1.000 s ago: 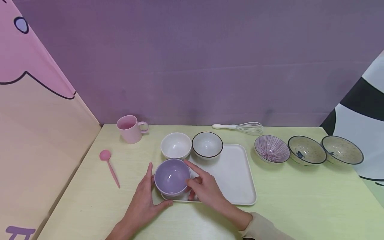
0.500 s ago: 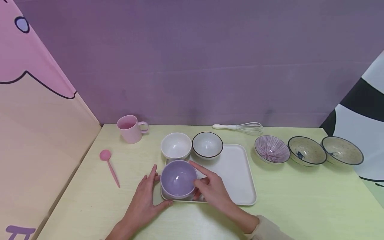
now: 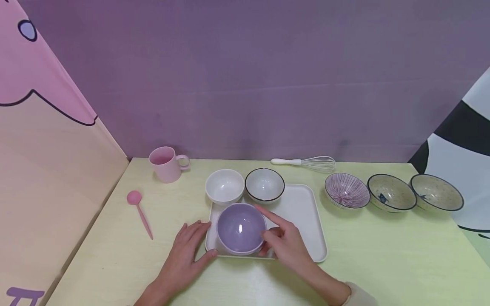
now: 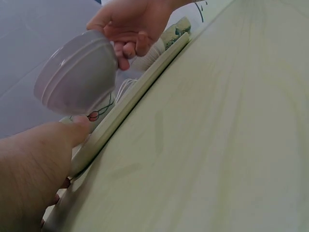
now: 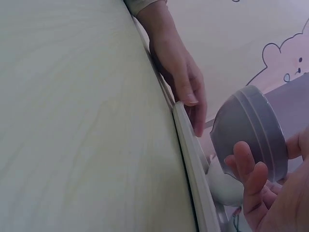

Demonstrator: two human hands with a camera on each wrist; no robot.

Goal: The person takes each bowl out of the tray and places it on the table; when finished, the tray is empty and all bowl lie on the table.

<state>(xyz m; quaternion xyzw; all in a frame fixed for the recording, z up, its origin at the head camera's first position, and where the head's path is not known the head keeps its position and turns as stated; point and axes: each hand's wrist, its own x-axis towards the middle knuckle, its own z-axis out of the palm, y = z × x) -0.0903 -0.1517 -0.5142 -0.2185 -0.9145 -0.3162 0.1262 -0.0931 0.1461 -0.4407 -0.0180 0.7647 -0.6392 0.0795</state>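
Observation:
My right hand [image 3: 289, 242] pinches the right rim of a purple bowl [image 3: 241, 231], thumb on the rim and other fingers against its outer side. The wrist views show this bowl [image 4: 77, 72] raised above the white tray [image 3: 302, 229]. At the tray's front left corner rests my left hand [image 3: 187, 250], its fingers relaxed along the left edge and its thumb at the front edge. Behind the purple bowl stand a white bowl [image 3: 224, 187] and a dark-rimmed white bowl [image 3: 264, 185], at the tray's back left.
A pink mug [image 3: 166, 165] and a pink spoon [image 3: 138, 208] lie left of the tray. At the back is a whisk [image 3: 306, 162]. To the right stand a purple-striped bowl [image 3: 346, 190] and two speckled bowls, one in the middle [image 3: 392, 193] and one farther right [image 3: 436, 192].
The purple bowl has moved right with my right hand, from the tray's left edge to over its left half. My left hand has come away from the bowl and its fingers have lowered to the tray edge.

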